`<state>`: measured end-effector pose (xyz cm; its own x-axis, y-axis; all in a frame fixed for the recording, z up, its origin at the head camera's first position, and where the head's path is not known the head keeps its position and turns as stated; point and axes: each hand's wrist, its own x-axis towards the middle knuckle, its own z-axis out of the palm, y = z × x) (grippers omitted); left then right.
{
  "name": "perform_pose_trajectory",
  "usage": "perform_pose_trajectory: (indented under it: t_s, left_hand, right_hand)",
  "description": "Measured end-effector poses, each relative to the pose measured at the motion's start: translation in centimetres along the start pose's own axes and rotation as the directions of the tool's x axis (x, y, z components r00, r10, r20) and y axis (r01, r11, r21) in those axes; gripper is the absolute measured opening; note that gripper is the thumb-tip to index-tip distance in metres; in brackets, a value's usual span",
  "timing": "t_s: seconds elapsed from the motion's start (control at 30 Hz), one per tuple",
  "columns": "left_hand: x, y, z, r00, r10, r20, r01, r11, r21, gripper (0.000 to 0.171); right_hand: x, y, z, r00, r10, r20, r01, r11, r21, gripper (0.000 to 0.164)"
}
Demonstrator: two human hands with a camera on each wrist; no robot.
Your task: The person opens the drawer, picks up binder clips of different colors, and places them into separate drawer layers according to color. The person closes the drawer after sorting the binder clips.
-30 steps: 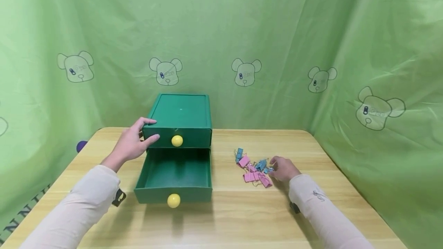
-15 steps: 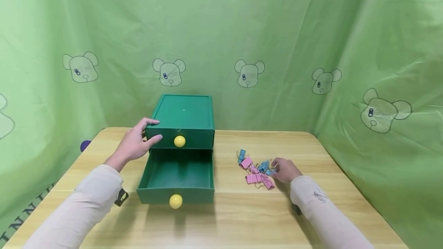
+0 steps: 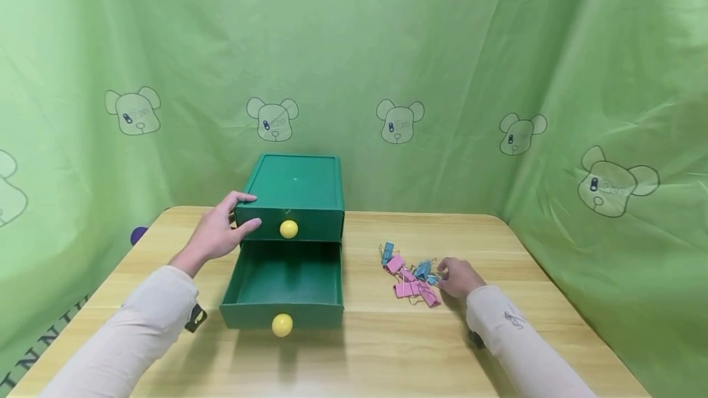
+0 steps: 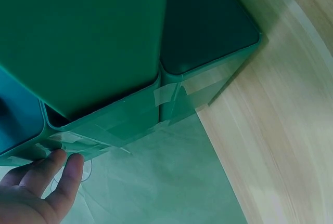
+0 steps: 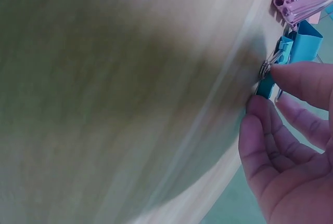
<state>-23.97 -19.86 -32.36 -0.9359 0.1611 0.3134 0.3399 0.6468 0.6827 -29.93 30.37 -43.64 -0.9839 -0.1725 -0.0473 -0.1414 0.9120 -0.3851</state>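
Observation:
A green two-drawer storage box (image 3: 298,183) with yellow knobs stands left of centre, its lower drawer (image 3: 281,317) pulled out. My left hand (image 3: 216,230) rests at the box's front left corner, index finger on the top and thumb across the upper drawer front (image 3: 321,226). In the left wrist view, spread fingers (image 4: 67,185) lie along the box's edge. On the right, my right hand (image 3: 460,277) pinches a small blue binder clip (image 5: 266,84) between thumb and fingertips at the edge of a clip pile. A larger blue binder clip (image 3: 423,270) lies close beside it.
Several pink binder clips (image 3: 406,289) lie bunched together, with another blue clip (image 3: 388,253) at the pile's far left. The wooden table (image 3: 387,349) is enclosed by green printed curtains (image 3: 354,48) at the back and sides.
The head view has shifted slightly. My left hand stays on the box corner, and my right hand stays at the small blue clip, its fingers a little farther from the larger blue one.

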Motion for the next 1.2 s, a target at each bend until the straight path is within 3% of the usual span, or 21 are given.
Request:
perform_pose_trajectory:
  t_s: [0.93,1.2]
  left_hand:
    - [0.0,0.3,-0.2,1.000,0.002,0.005,-0.002,1.000,0.000,0.050]
    - [0.0,0.1,-0.1,1.000,0.006,-0.002,-0.006,1.000,-0.008,0.049]
  right_hand:
    - [-0.9,0.6,-1.4,0.999,0.017,0.047,-0.016,1.000,-0.015,0.027]
    - [-1.3,0.4,-1.8,1.000,0.006,0.029,-0.005,1.000,-0.031,0.023]
